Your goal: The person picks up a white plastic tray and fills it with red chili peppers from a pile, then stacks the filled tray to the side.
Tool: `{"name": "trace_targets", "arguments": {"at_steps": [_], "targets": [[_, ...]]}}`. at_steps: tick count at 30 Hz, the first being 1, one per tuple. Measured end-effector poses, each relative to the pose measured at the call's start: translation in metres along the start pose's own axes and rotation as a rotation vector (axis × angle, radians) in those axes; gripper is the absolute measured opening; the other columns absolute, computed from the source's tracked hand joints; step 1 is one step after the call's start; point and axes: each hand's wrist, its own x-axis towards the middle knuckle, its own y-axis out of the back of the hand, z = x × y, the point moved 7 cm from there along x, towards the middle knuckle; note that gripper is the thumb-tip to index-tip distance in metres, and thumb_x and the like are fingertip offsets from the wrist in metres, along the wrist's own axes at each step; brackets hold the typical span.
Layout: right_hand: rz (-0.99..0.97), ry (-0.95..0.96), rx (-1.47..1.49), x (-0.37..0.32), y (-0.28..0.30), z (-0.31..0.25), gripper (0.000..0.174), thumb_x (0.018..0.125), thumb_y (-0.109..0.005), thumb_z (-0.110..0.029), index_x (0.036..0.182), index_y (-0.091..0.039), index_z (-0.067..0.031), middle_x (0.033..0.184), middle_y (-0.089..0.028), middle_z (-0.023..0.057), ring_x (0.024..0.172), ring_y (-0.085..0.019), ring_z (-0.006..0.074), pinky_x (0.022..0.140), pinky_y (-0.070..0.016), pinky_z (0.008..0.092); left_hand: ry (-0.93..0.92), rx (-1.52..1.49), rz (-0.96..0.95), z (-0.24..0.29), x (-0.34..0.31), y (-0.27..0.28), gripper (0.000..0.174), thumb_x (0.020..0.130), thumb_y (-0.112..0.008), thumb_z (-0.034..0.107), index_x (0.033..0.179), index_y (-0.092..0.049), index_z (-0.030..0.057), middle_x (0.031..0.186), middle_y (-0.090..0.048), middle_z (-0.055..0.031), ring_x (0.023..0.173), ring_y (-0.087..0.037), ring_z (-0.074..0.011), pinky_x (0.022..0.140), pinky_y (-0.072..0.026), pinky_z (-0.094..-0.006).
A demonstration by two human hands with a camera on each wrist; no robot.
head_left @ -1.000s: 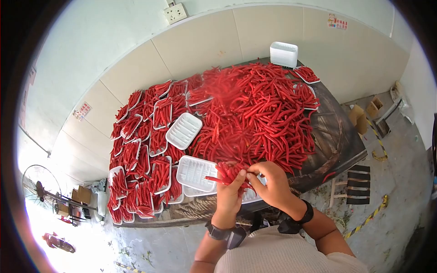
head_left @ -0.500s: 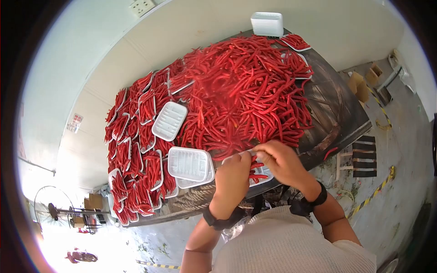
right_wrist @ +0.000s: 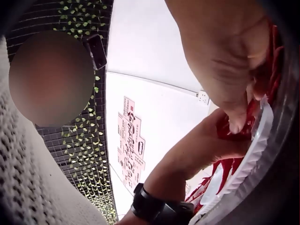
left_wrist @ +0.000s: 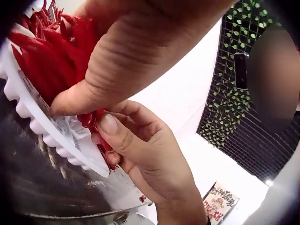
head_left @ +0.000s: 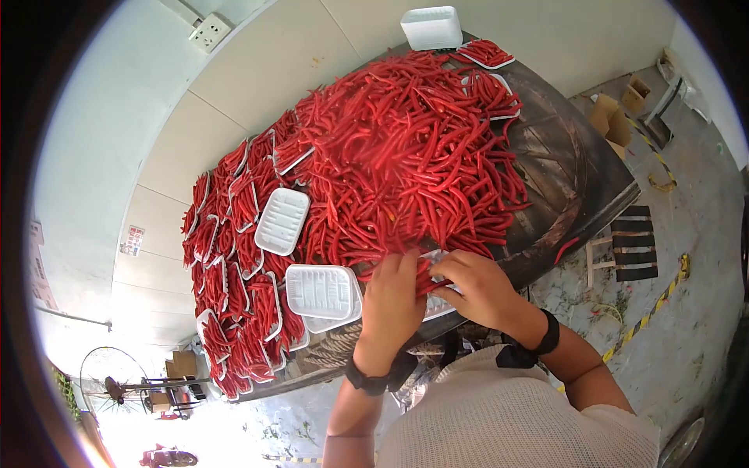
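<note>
Both hands are at a white foam tray (head_left: 438, 306) at the table's near edge, in front of a big heap of red chilies (head_left: 406, 140). My left hand (head_left: 390, 304) curls over a bunch of chilies (left_wrist: 47, 56) in the tray, and its thumb lies along them in the left wrist view. From the other side, my right hand (head_left: 480, 290) pinches chilies at the tray's end, its thumb and fingers close together in the left wrist view. In the head view the hands hide much of the bunch.
Stacked bare trays (head_left: 320, 292) lie left of the hands, with another bare tray (head_left: 282, 221) behind them. Several filled trays (head_left: 269, 308) crowd the table's left side. A tall tray stack (head_left: 433, 30) stands at the back. One loose chili (head_left: 566, 249) lies by the right edge.
The bunch that the left hand held up a second ago is now down in the tray. Both hands have come down to the tray, and the head view has shifted.
</note>
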Motion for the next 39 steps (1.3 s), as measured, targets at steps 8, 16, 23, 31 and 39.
{"name": "trace_targets", "arguments": {"at_steps": [8,16,23,31,39], "targets": [[0.010,-0.025,-0.065,0.002,0.000,-0.006,0.056,0.068,-0.079,-0.012,0.120,-0.058,-0.0058,0.110,-0.060,0.0139,0.103,-0.057,0.0350,0.087,-0.0477,0.0427,-0.075,-0.010,0.003,-0.005,-0.014,0.008,0.085,0.061,-0.085,0.015,0.137,-0.048,0.0067,0.124,-0.055,-0.0163,0.112,-0.054,-0.0372,0.096,-0.0451,-0.0460],[0.025,0.206,-0.130,0.008,-0.004,-0.020,0.060,0.065,-0.082,-0.018,0.120,-0.061,-0.0066,0.118,-0.058,0.0140,0.113,-0.055,0.0344,0.094,-0.0433,0.0479,-0.095,-0.307,0.041,-0.024,-0.021,0.007,0.092,0.062,-0.086,0.012,0.143,-0.042,0.0074,0.127,-0.056,-0.0193,0.115,-0.056,-0.0394,0.096,-0.0469,-0.0449],[-0.032,0.144,-0.094,0.013,-0.009,-0.021,0.057,0.068,-0.081,-0.021,0.118,-0.060,-0.0051,0.115,-0.061,0.0130,0.110,-0.057,0.0341,0.095,-0.0436,0.0464,-0.090,-0.429,0.077,-0.033,-0.027,0.014,0.094,0.059,-0.087,0.010,0.142,-0.042,0.0067,0.128,-0.056,-0.0193,0.114,-0.057,-0.0392,0.095,-0.0481,-0.0445],[0.035,0.247,-0.154,0.024,-0.034,-0.030,0.036,0.078,-0.073,-0.014,0.111,-0.062,-0.0034,0.108,-0.063,0.0115,0.102,-0.060,0.0327,0.086,-0.0467,0.0433,-0.101,-0.377,0.170,-0.034,-0.033,-0.001,0.087,0.063,-0.086,0.012,0.138,-0.044,0.0015,0.122,-0.058,-0.0208,0.110,-0.059,-0.0377,0.090,-0.0515,-0.0421],[0.075,0.321,-0.304,0.028,-0.036,-0.031,0.025,0.080,-0.069,-0.008,0.104,-0.064,-0.0036,0.101,-0.063,0.0101,0.097,-0.062,0.0307,0.083,-0.0467,0.0430,-0.161,-0.383,0.168,-0.037,-0.034,0.001,0.078,0.069,-0.083,0.018,0.135,-0.046,0.0008,0.130,-0.054,-0.0218,0.116,-0.055,-0.0420,0.096,-0.0473,-0.0465]]}}
